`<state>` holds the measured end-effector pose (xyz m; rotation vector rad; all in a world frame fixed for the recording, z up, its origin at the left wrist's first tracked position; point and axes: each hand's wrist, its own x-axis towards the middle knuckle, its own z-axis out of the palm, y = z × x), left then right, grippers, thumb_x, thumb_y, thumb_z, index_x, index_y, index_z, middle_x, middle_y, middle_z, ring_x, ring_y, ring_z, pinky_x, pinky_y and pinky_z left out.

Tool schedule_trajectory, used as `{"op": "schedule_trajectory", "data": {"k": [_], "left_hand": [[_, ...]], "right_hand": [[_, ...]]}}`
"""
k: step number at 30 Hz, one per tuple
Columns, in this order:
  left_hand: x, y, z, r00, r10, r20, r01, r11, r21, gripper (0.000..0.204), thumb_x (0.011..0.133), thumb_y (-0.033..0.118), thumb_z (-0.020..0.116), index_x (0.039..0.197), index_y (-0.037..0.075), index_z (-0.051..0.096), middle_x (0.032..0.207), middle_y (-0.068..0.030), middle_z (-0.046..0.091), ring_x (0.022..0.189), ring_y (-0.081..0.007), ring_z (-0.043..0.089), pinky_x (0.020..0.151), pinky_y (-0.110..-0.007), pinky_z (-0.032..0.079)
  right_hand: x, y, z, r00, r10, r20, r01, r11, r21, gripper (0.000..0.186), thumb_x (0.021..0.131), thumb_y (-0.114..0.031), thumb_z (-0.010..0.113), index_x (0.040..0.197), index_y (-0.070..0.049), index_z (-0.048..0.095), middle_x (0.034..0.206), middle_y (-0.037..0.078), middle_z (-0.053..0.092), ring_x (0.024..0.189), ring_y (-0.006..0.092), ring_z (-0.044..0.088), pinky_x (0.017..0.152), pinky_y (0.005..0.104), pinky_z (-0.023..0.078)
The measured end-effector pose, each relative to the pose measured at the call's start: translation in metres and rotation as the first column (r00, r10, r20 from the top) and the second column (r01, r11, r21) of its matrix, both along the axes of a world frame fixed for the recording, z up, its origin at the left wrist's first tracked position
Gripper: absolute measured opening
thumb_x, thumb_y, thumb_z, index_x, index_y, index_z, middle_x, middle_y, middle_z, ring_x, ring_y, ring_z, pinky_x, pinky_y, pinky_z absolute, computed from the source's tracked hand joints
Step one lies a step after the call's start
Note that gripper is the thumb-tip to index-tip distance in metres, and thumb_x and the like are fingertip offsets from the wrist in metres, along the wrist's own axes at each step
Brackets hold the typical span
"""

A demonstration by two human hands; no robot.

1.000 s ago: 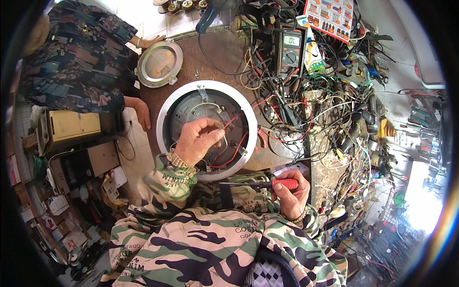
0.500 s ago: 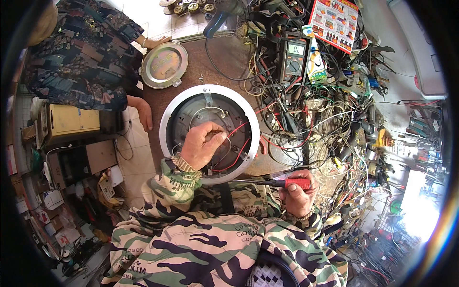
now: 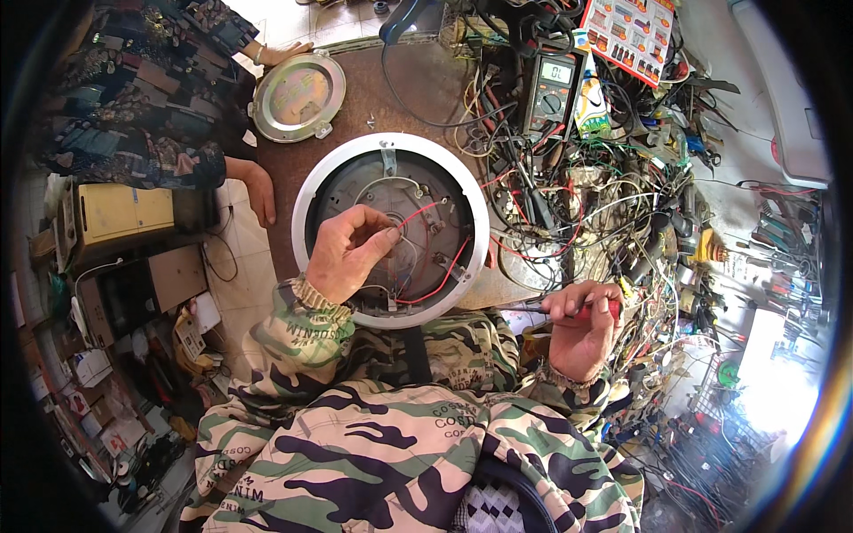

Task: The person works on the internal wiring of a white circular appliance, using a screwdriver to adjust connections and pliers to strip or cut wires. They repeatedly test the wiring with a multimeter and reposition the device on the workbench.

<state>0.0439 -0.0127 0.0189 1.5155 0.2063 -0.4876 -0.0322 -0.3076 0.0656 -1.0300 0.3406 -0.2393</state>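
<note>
A round metal housing with a white rim (image 3: pixel 480 233) lies open on the brown table, wires and brackets inside it. My left hand (image 3: pixel 348 253) is over its middle, thumb and forefinger pinched on a thin red wire (image 3: pixel 425 211) with a small metal end. A second red wire (image 3: pixel 449 277) and a white wire (image 3: pixel 360 188) run inside the housing. Off to the right, my right hand (image 3: pixel 579 333) is closed round the red handle of a screwdriver (image 3: pixel 588 310). Its dark shaft points left, past the housing's near right side.
A round metal cover (image 3: pixel 333 89) lies at the far left of the table, by another person's hands (image 3: pixel 259 194). A multimeter (image 3: pixel 553 89) with leads stands at the far right. Tangled wires (image 3: pixel 613 204) and tools pile up along the right side. Small screws (image 3: pixel 371 121) lie beyond the housing.
My right hand has moved right and slightly up with the screwdriver, away from the housing. My left hand has shifted a little left, still pinching the wire. The whole view has shifted slightly.
</note>
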Motion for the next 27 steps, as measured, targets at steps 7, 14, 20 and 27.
{"op": "schedule_trajectory", "data": {"k": [7,14,20,27], "left_hand": [[-0.011,0.012,0.008,0.997,-0.039,0.066,0.030,0.991,0.133,0.022,0.095,0.016,0.070,0.102,-0.003,0.063,0.086,-0.0038,0.068,0.077,-0.0080,0.063,0.068,-0.023,0.051],[-0.011,0.011,-0.002,1.000,-0.004,-0.015,0.002,0.990,-0.138,0.022,0.097,0.016,0.069,0.104,-0.003,0.063,0.091,-0.0051,0.069,0.081,-0.0098,0.065,0.075,-0.025,0.055],[-0.007,0.003,-0.007,1.000,-0.006,-0.001,0.006,0.954,-0.299,0.022,0.097,0.017,0.069,0.106,-0.002,0.063,0.095,-0.0066,0.069,0.086,-0.0126,0.068,0.078,-0.027,0.057],[-0.005,0.007,-0.008,0.990,-0.137,0.029,0.140,0.960,-0.244,0.023,0.098,0.018,0.068,0.105,-0.002,0.062,0.095,-0.0078,0.068,0.084,-0.0128,0.067,0.078,-0.028,0.057]], "right_hand": [[0.008,0.025,-0.003,0.882,0.227,-0.412,-0.465,0.558,-0.687,0.010,0.087,-0.008,0.073,0.089,0.001,0.070,0.071,0.006,0.066,0.059,0.0113,0.061,0.054,0.0246,0.048],[0.039,0.078,0.001,0.871,0.341,-0.355,-0.462,0.319,-0.828,0.014,0.084,-0.008,0.075,0.095,-0.001,0.070,0.082,0.014,0.069,0.070,0.0257,0.068,0.064,0.0342,0.053],[0.043,0.080,-0.013,0.803,0.271,-0.531,-0.581,0.556,-0.594,0.018,0.086,-0.008,0.074,0.101,0.001,0.070,0.074,0.011,0.068,0.064,0.0117,0.065,0.060,0.0287,0.051],[0.060,0.073,-0.008,0.883,0.284,-0.375,-0.416,0.843,-0.340,0.030,0.094,-0.009,0.069,0.119,0.006,0.063,0.070,0.002,0.062,0.059,0.0071,0.059,0.052,0.0204,0.043]]}}
